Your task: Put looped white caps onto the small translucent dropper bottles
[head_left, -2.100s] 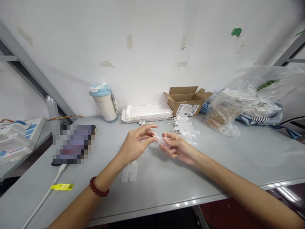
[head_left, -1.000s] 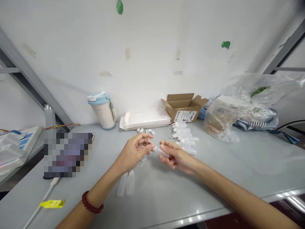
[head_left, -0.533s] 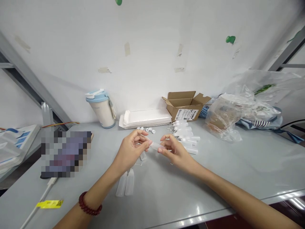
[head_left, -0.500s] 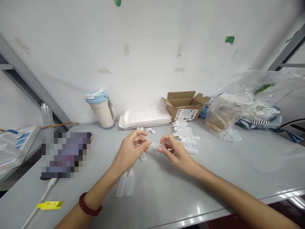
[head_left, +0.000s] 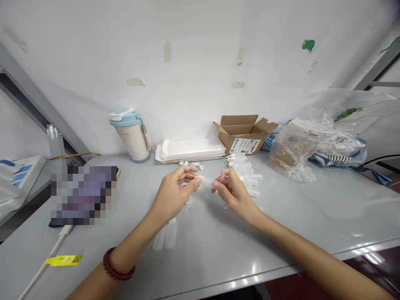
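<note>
Between both hands, above the table, is a small translucent plastic bottle (head_left: 207, 183) lying roughly sideways. My left hand (head_left: 178, 191) pinches its left end with thumb and fingers. The right end is between the thumb and fingers of my right hand (head_left: 233, 192). Just behind the hands lie several small white caps (head_left: 196, 166). A group of similar translucent bottles (head_left: 245, 168) with thin white tips lies beyond my right hand. Two more translucent bottles (head_left: 165, 236) lie near my left forearm. Small white bent pieces (head_left: 184, 209) are partly hidden beneath my left hand.
White envelopes (head_left: 193, 149) are stacked against the wall beside an open cardboard box (head_left: 242, 135). A tumbler (head_left: 133, 139) stands at back left, with a blurred-out phone (head_left: 89, 193) on its cable nearer. Clear plastic bags (head_left: 293, 154) sit at right on the grey table (head_left: 290, 212).
The view has shifted slightly. My right fingers have moved a little to the right along the bottle, showing more of it, while my left hand keeps its pinch.
</note>
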A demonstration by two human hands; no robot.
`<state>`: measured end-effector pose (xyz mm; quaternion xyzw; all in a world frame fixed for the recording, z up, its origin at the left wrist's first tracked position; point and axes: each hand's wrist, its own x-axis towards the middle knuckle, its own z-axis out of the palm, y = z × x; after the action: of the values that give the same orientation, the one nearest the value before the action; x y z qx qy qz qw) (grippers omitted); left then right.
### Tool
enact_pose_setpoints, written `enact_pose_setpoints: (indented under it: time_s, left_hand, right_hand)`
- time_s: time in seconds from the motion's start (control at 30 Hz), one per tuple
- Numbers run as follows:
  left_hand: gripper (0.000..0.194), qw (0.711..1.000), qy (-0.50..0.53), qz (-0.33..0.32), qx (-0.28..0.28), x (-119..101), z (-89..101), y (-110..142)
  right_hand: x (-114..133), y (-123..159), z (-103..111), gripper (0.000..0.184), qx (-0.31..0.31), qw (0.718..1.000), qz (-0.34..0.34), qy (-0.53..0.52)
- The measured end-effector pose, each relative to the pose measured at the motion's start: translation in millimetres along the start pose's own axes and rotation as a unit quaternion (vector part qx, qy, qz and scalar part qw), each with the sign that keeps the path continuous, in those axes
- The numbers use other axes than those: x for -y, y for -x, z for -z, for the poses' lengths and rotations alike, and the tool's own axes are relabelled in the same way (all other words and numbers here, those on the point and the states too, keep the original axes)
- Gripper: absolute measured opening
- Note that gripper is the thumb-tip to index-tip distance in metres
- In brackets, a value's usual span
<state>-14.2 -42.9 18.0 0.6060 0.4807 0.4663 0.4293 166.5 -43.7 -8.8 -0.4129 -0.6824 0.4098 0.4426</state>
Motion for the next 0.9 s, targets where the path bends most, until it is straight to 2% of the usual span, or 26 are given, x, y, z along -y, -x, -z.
enact_pose_setpoints:
  time_s: [0.17,0.27,0.33,0.53,0.63,0.73,0.8,0.9]
  left_hand:
    - [0.035,0.999,-0.016,0.042,0.022,-1,4.1,-2]
    - [0.040,0.994,-0.013,0.078,0.077,-3,5.6,0]
    - [0.041,0.992,-0.013,0.082,0.094,-5,5.0,2]
    - [0.043,0.999,-0.033,0.022,0.035,-3,-5.3,6]
    - [0.039,0.998,-0.058,-0.019,0.023,-1,-9.2,8]
    - [0.035,0.995,-0.081,-0.050,0.018,0,-10.4,9]
    - [0.034,0.994,-0.088,-0.063,0.017,0,-11.1,10]
    - [0.032,0.994,-0.084,-0.069,0.016,-1,-13.3,12]
  right_hand:
    - [-1,2,1,0.014,0.011,0.994,0.039,0.099]
    - [2,4,0,0.012,0.029,0.994,0.052,0.093]
    - [4,5,0,0.013,0.027,0.996,0.043,0.080]
    - [9,5,4,0.024,0.024,0.999,-0.026,0.023]
    - [7,0,7,0.032,0.050,0.990,-0.097,-0.090]
    - [4,-6,11,0.043,0.083,0.963,-0.163,-0.198]
    - [3,-10,14,0.046,0.091,0.953,-0.178,-0.227]
    - [6,-10,19,0.044,0.089,0.966,-0.145,-0.196]
